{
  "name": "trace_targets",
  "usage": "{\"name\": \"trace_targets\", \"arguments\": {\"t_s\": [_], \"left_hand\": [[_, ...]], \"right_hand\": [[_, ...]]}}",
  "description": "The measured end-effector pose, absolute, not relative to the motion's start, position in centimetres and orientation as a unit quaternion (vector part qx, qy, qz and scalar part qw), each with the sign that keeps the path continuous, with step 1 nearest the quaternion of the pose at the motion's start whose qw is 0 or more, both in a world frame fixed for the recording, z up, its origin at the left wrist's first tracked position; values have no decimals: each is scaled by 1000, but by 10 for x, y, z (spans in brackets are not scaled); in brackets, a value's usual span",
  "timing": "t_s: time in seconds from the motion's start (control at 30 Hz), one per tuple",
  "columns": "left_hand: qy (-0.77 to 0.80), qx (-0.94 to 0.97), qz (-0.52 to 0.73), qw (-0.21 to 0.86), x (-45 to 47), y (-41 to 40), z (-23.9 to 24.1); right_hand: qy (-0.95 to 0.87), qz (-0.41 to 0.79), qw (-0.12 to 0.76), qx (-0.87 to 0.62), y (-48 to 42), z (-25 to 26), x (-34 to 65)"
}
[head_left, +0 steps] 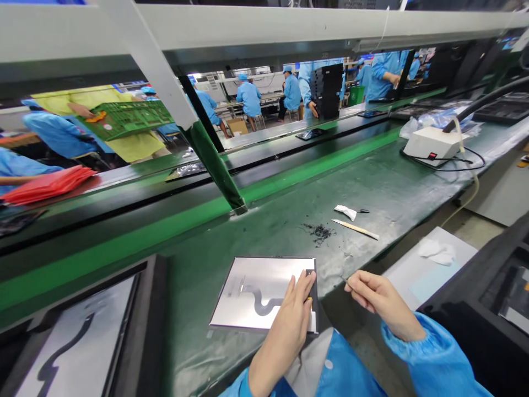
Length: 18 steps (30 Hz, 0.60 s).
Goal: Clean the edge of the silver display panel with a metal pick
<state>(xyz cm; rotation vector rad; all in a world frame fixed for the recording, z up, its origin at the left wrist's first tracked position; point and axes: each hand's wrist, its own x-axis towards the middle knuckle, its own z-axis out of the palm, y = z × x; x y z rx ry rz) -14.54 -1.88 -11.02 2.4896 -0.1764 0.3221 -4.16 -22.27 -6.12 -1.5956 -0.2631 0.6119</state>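
A silver-backed display panel (239,306) with a curved grey flex cable (261,306) lies on the green bench. My left hand (291,309) rests flat on its right side, fingers stretched out and covering part of the dark edge strip. Off the panel's right edge, my right hand (372,295) is closed in a pinch; a thin tip pokes out from the fingertips, too small to name. Beyond the panel are a heap of black scraps (321,232), a pale pointed stick (356,229) and a crumpled white wipe (345,212) beside a small black piece.
At left, a black foam tray (159,309) holds another panel. A slanted post (215,171) stands on the bench under a shelf beam (264,33). A white box (432,146) with cables sits far right. Across the conveyor (264,171), people in blue work; one carries a green crate (128,120).
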Motion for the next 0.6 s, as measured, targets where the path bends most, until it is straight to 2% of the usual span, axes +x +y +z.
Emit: {"name": "trace_targets", "arguments": {"t_s": [0.27,0.6], "left_hand": [[-69,941,129,306,-146,-18,-112],[-110,934,112,321,-140,-23,-90]], "right_hand": [[-105,198,673,-705,-227,-48,-17],[-115,213,668,-703,-223,-42,-17]]}}
